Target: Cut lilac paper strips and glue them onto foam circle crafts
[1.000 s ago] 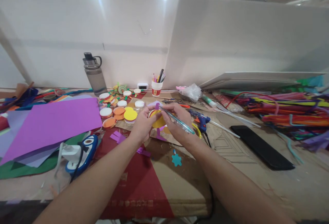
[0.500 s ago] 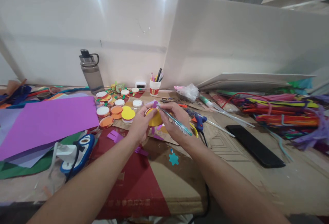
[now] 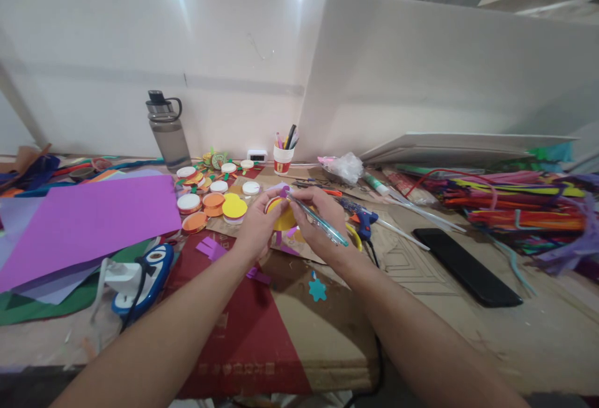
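My left hand [image 3: 259,222] is closed around a round yellow disc [image 3: 283,218] with a purple paper piece [image 3: 284,190] at its top edge. My right hand [image 3: 324,218] grips a clear pen with a teal end [image 3: 330,231], its tip up against the purple piece. The right fingers also touch the disc's side. Purple paper strips [image 3: 211,248] lie under my left forearm, and a teal star-like paper cutout [image 3: 317,289] lies between my forearms. Behind my left hand sit several white, orange and yellow discs [image 3: 234,206]. Part of the held disc is hidden by my fingers.
Purple paper sheets [image 3: 103,221] and a blue-white power strip [image 3: 148,277] lie left. A bottle [image 3: 169,140] and a paper cup of pens [image 3: 283,160] stand behind. To the right are a glue gun [image 3: 365,224], a black phone [image 3: 465,266] and colourful pipe cleaners [image 3: 528,208].
The view has shifted very slightly. Both hands keep the same hold on the disc and pen, with hardly any visible movement.
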Motion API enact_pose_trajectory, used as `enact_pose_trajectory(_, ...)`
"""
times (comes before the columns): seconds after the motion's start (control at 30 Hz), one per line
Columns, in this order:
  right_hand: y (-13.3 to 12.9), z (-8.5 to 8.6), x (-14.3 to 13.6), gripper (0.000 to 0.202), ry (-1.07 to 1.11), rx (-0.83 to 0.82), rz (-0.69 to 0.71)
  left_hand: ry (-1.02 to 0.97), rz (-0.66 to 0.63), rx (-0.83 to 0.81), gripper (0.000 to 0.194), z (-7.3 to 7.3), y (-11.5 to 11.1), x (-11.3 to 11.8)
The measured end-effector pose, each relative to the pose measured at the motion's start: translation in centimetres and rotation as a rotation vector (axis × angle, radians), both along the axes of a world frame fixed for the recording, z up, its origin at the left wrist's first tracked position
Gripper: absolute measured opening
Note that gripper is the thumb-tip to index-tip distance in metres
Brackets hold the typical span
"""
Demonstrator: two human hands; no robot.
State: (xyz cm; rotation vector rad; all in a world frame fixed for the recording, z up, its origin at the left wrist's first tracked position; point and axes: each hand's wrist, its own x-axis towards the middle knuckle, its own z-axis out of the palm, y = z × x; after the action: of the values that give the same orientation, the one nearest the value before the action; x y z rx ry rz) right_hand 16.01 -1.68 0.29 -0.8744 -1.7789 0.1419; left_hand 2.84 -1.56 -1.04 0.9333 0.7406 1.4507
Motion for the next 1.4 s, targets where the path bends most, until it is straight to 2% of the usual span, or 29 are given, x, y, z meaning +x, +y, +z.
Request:
enact_pose_trajectory(0.3, 0.2, -0.2, 0.1, 0.01, -0.025, 0.028, -0.021, 0.064, -0.013, 0.04, 0.041, -0.5, 0.2, -0.2)
enact_pose_trajectory(0.57, 0.4, -0.6, 0.0, 0.012, -0.027, 0.022, -0.037, 0.041, -0.025, 0.072, 0.041, -0.8, 0.3, -0.1)
enact_pose_trajectory(1.07, 0.2, -0.7, 0.1, 0.013, -0.002, -0.012, -0.009, 0.077, 0.005, 0.04, 0.037, -0.8, 0.1, 0.1)
enact_pose_trajectory(1.4, 0.4, -1.0, 0.1, 0.012, -0.015, 0.007, -0.05, 0.12, 0.03, 0.041, 0.039, -1.1, 0.3, 0.0)
